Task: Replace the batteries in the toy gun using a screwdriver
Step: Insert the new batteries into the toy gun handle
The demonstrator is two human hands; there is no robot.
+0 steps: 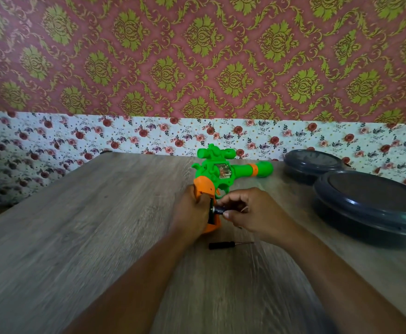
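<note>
A green and orange toy gun point(221, 171) stands over the middle of the wooden table point(76, 237), barrel pointing right. My left hand point(191, 209) grips its orange handle from the left. My right hand point(252, 210) pinches a dark battery point(220, 209) at the open side of the handle, where a dark cavity shows. A small black-handled screwdriver point(223, 245) lies on the table just in front of my hands, tip pointing right.
Two dark round lidded containers point(370, 201) point(314, 163) sit at the right of the table. A floral wall runs along the table's far edge.
</note>
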